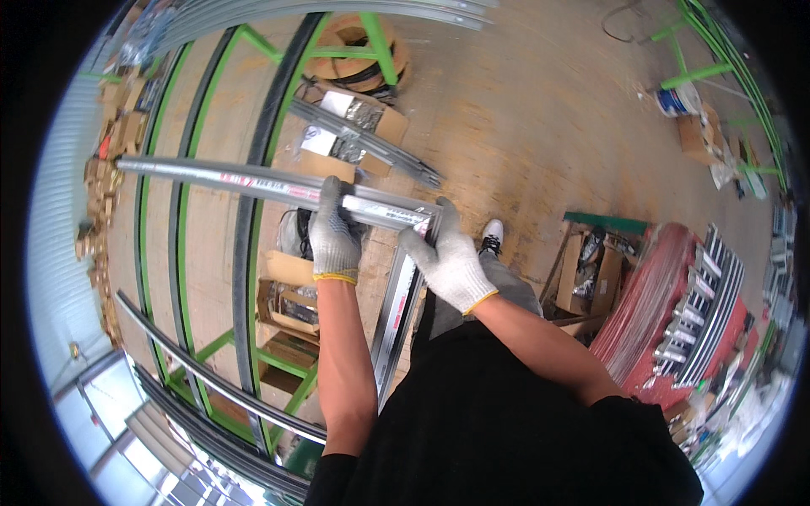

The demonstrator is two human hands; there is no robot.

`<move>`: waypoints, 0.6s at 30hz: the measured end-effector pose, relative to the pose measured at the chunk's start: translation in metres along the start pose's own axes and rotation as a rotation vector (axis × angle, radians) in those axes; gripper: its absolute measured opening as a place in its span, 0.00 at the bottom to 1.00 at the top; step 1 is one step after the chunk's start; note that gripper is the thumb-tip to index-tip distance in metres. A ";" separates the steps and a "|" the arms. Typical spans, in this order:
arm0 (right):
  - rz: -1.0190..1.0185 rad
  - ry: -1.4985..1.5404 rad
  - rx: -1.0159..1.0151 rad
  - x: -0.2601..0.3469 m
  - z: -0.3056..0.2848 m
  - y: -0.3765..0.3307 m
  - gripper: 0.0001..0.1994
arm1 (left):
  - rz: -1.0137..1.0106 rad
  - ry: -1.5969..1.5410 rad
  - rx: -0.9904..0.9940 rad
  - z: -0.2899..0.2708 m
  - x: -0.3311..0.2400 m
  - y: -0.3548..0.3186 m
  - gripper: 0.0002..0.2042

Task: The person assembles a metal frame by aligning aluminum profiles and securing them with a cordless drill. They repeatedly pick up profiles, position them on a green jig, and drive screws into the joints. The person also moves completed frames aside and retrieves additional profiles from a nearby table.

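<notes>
Both my hands wear white knit gloves. My left hand [333, 232] grips a long silver metal profile [219, 179] that runs to the left across a green rack. My right hand [447, 257] holds the corner where this profile meets a second silver profile [396, 316], which runs down toward my body. The two profiles form an L-shaped frame corner held in front of me.
A green metal rack [190, 253] with black and silver strips stands at my left. Cardboard boxes [291, 304] lie under it. More silver profiles [371, 139] rest on boxes ahead. A red-wrapped bundle of metal parts [675, 312] sits at my right. The floor is plywood [540, 110].
</notes>
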State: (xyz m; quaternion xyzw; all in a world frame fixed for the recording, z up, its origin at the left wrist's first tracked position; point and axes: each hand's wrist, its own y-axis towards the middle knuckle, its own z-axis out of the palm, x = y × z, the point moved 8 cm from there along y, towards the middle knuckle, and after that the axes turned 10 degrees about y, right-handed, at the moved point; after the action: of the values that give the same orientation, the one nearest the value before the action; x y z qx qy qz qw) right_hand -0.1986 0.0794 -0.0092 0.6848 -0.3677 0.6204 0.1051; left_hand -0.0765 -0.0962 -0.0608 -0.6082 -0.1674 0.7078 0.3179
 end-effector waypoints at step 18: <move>-0.095 0.204 0.188 -0.015 0.001 0.073 0.31 | -0.182 0.787 -1.375 -0.255 0.082 -0.433 0.32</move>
State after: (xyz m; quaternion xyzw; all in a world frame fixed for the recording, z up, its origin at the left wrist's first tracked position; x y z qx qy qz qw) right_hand -0.2435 0.0330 -0.0461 0.6416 -0.2625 0.7128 0.1065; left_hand 0.2723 0.2402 0.0948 -0.8573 -0.4910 0.1506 -0.0364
